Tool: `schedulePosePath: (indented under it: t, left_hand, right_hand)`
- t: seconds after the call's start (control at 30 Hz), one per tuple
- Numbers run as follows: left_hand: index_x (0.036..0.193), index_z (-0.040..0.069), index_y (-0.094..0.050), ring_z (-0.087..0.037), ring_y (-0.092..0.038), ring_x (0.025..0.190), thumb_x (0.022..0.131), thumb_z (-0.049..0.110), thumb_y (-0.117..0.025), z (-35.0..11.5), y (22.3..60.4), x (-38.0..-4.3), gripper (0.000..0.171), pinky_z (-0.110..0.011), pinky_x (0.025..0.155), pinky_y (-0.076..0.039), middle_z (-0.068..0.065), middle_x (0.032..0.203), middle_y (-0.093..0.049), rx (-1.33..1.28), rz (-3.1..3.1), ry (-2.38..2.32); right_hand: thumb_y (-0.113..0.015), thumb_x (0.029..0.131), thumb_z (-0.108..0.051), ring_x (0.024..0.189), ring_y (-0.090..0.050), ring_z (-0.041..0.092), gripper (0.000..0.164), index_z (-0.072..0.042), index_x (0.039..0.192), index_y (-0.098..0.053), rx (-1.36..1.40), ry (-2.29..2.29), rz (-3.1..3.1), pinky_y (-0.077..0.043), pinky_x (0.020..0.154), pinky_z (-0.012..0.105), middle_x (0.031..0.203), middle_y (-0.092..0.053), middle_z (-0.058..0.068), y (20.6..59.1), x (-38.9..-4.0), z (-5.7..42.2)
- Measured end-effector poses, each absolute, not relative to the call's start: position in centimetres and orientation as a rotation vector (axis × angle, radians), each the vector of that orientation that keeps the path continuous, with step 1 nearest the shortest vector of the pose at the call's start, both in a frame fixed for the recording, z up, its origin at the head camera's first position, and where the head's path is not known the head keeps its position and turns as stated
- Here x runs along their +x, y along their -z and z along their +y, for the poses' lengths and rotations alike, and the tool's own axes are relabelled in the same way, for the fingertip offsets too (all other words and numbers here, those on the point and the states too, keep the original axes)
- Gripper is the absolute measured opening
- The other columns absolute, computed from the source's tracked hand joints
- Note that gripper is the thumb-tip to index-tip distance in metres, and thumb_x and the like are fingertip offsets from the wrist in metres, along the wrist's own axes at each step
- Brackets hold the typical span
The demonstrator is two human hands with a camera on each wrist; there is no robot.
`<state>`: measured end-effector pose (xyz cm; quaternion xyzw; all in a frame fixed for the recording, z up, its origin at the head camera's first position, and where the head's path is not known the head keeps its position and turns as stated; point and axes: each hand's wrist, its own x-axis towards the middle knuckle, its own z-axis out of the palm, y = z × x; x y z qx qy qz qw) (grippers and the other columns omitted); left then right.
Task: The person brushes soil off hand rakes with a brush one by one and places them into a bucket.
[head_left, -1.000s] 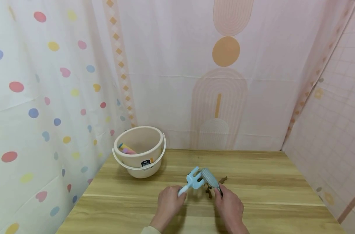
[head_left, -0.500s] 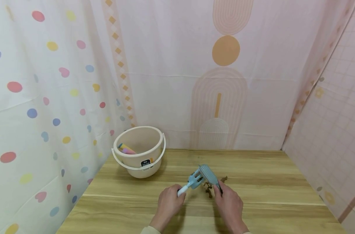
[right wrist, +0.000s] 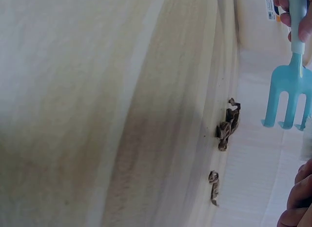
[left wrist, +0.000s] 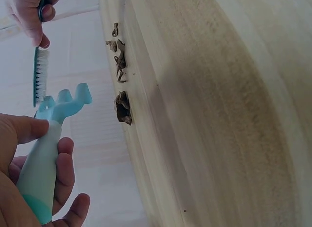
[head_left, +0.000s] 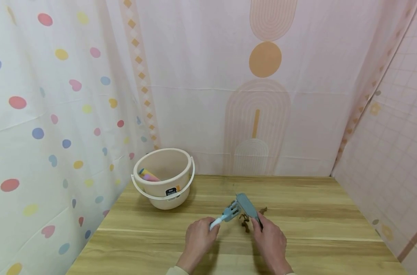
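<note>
My left hand (head_left: 199, 236) grips the pale handle of a small light-blue garden hand fork (right wrist: 292, 85), its tines raised above the table. In my right hand (head_left: 271, 238) is a brush (head_left: 247, 205) with a blue-grey back, held by its dark handle. The left wrist view shows its white bristles (left wrist: 42, 68) against the outer tine of the fork. Beneath the tools, brown shrivelled scraps like dried leaves (head_left: 244, 223) lie on the wooden table (head_left: 314, 229); more of these scraps (left wrist: 123, 108) appear in the left wrist view.
A cream bucket (head_left: 179, 179) with a white bail handle stands at the table's back left. Inside it lie yellow and pink tube-like things (head_left: 150, 176). Patterned curtains (head_left: 194, 114) hang behind the table and along both sides.
Over the last second the fork has turned in my left hand and its head has dropped slightly to the right. The brush has shifted and tilted a little against the tines.
</note>
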<state>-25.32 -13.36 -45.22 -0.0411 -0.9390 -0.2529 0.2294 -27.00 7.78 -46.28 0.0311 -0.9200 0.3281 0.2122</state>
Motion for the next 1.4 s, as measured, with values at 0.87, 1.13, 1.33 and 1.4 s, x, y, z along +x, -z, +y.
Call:
schedulePosePath:
  t: [0.87, 1.13, 1.33, 1.4]
  left_hand:
    - [0.086, 0.011, -0.073, -0.013, -0.055, 0.064, 0.082, 0.017, -0.076, -13.53, 45.04, -25.08, 0.008, -0.034, 0.055, -0.04, 0.005, 0.069, -0.058, -0.032, -2.581, 0.639]
    - [0.086, 0.012, -0.073, -0.014, -0.055, 0.064, 0.082, 0.018, -0.077, -13.32, 44.97, -25.28, 0.008, -0.034, 0.055, -0.039, 0.005, 0.069, -0.059, -0.033, -2.546, 0.643]
    - [0.081, 0.013, -0.071, -0.015, -0.054, 0.062, 0.081, 0.018, -0.077, -13.04, 44.97, -25.38, 0.008, -0.034, 0.055, -0.039, 0.004, 0.065, -0.055, -0.036, -2.593, 0.57]
    - [0.079, 0.013, -0.069, -0.015, -0.053, 0.061, 0.081, 0.018, -0.077, -12.94, 44.91, -25.41, 0.009, -0.034, 0.055, -0.039, 0.005, 0.064, -0.053, -0.038, -2.602, 0.553]
  right_hand:
    - [-0.068, 0.095, -0.027, 0.059, -0.06, 0.019, 0.033, -0.008, 0.122, -0.069, 0.06, -0.895, -2.574, -0.038, 0.044, 0.034, 0.093, -0.073, 0.01, 46.65, -26.78, 8.16]
    - [-0.069, 0.094, -0.026, 0.062, -0.065, 0.024, 0.033, -0.005, 0.12, -0.07, 0.092, -0.896, -2.492, -0.04, 0.043, 0.035, 0.088, -0.072, 0.01, 46.51, -26.63, 7.92]
    - [-0.07, 0.093, -0.027, 0.059, -0.063, 0.02, 0.032, -0.008, 0.119, -0.071, 0.169, -0.838, -2.475, -0.041, 0.044, 0.033, 0.081, -0.07, 0.006, 46.77, -26.69, 7.38]
    - [-0.07, 0.093, -0.027, 0.057, -0.061, 0.019, 0.033, -0.008, 0.119, -0.071, 0.167, -0.824, -2.494, -0.04, 0.043, 0.034, 0.08, -0.07, 0.005, 46.71, -26.74, 7.38]
